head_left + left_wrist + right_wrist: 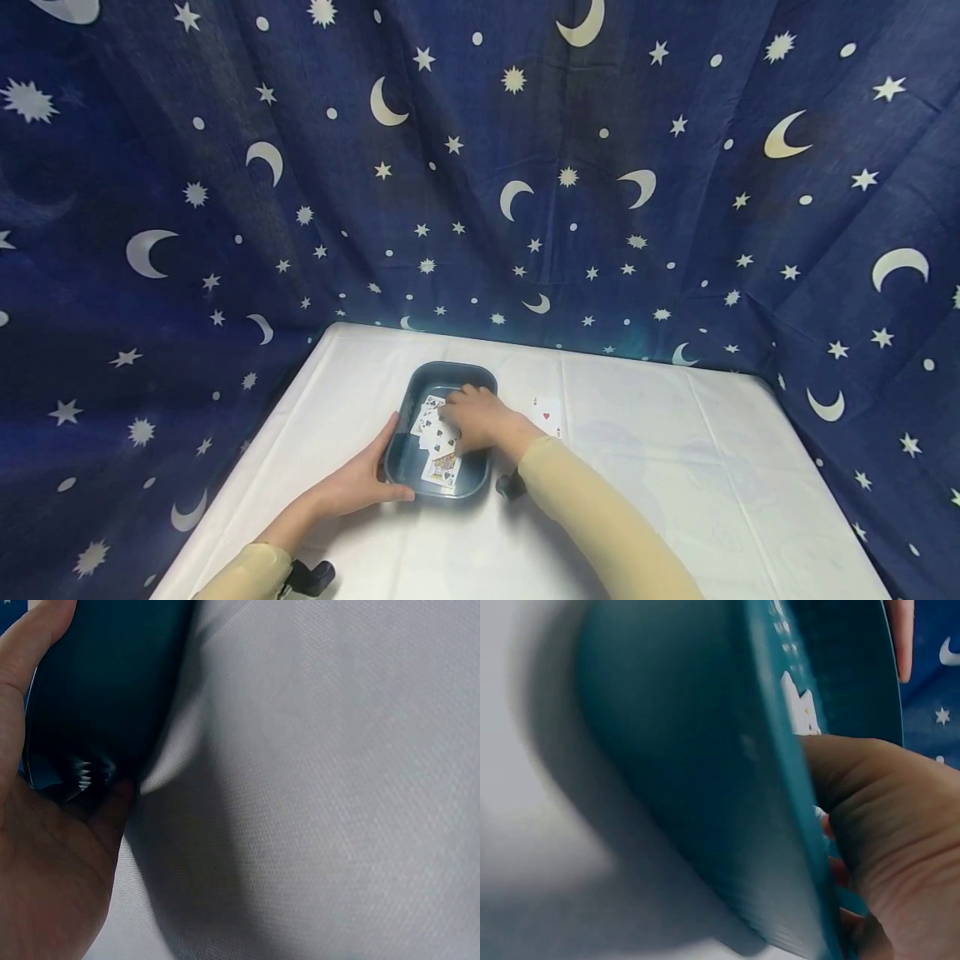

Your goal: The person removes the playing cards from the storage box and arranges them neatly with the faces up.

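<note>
A dark teal tray (474, 485) stands on the white cloth with several playing cards in it. My left hand (358, 482) holds its near left corner, fingers along the left side and thumb at the near edge. Reaching in over the right rim, my right hand (480, 419) has its fingers and thumb at the edges of a spade card (438, 437). A face card (442, 470) lies partly under that one, toward the near end. In the right wrist view, the tray wall (682, 750) hides most of the right fingers.
An ace of hearts (547, 414) lies face up on the cloth to the right of the tray, partly behind the right wrist. The white-covered table (675, 467) extends to the right. A dark blue curtain (480, 208) with moons and stars hangs around its back and sides.
</note>
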Motion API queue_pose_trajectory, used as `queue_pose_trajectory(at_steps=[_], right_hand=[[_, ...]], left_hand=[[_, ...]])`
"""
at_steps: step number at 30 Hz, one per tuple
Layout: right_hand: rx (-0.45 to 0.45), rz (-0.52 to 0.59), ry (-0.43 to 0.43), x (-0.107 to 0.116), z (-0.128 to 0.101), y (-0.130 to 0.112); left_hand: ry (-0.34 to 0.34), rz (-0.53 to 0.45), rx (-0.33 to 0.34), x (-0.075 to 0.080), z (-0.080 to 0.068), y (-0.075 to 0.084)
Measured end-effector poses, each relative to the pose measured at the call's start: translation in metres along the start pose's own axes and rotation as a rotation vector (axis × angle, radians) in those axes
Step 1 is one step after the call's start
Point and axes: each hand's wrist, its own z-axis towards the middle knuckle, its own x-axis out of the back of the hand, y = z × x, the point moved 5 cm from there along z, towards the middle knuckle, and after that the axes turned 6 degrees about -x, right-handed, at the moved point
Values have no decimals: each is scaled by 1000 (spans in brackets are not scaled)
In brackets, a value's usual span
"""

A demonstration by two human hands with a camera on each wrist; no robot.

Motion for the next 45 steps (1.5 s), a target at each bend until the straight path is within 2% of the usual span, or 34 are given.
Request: queue_pose_trajectory(at_steps=[13, 23, 45], right_hand=[[-80, 160, -81, 6, 4, 4], [-47, 107, -74, -3, 11, 3], [-32, 98, -60, -6, 9, 2]], left_hand=[[3, 10, 2, 0, 0, -2], [-21, -31, -19, 1, -1, -2], [-13, -22, -21, 2, -2, 1]])
